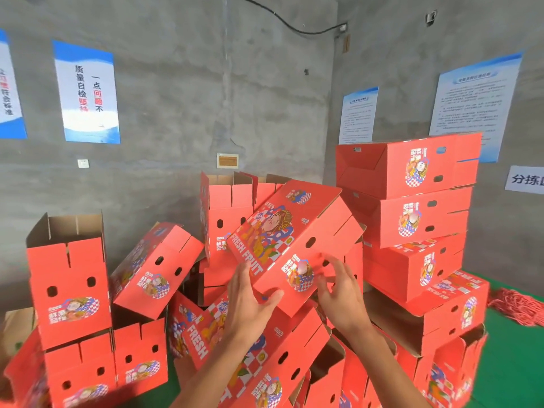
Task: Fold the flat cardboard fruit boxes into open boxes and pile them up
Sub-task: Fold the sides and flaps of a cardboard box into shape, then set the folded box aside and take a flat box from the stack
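We see open air above the tilted red box (291, 240) in the middle, up to the bare concrete wall (182, 113). To our right a tall stack of boxes (412, 207) blocks the way, standing just beside that box. To our left an upright open box (69, 278) and a leaning box (156, 266) close that side, with a narrow gap between the two. Below our forearms more boxes (265, 363) crowd together. Green floor (512, 363) lies bare at far right, near a heap of red netting (518, 310).
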Action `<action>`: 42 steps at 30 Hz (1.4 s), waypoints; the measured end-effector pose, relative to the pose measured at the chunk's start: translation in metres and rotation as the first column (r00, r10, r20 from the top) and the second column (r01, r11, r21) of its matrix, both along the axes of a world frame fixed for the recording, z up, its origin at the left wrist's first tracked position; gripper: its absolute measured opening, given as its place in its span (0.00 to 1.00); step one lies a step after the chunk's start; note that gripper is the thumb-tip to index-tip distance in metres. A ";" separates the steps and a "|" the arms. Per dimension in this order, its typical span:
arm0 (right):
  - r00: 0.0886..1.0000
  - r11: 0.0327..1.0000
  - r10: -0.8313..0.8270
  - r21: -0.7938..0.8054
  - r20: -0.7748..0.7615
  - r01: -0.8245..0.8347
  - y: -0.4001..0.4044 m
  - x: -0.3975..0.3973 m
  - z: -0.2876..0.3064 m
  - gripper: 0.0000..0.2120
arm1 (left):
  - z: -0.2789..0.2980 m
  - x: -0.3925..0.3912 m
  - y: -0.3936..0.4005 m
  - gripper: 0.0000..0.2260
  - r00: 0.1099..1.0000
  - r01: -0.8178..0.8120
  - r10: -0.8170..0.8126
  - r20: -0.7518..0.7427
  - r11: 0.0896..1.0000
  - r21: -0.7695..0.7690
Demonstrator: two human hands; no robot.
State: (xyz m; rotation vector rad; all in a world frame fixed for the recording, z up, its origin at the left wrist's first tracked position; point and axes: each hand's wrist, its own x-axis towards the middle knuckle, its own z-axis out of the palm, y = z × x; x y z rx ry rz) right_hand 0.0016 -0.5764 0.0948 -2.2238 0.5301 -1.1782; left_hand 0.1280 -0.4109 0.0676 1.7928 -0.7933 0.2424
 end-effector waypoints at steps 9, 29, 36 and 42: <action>0.977 0.991 0.126 -0.073 0.172 -0.115 0.084 0.029 -0.010 0.05 | -0.001 0.005 0.046 0.41 0.999 -0.037 0.037 0.000 0.994 -0.101; 0.628 0.797 0.604 0.362 -0.492 -0.483 0.348 0.055 -0.305 0.14 | -0.264 -0.021 0.452 0.40 0.684 -0.366 0.682 -0.259 0.628 0.687; 0.548 0.864 0.416 0.127 -0.726 -0.488 0.356 0.026 -0.339 0.22 | -0.287 -0.066 0.498 0.61 0.638 -0.234 0.733 -0.236 0.476 0.847; 0.598 0.915 0.402 0.302 -0.693 -0.265 0.342 -0.018 -0.348 0.25 | -0.292 -0.103 0.497 0.67 0.603 -0.182 0.784 -0.147 0.315 0.931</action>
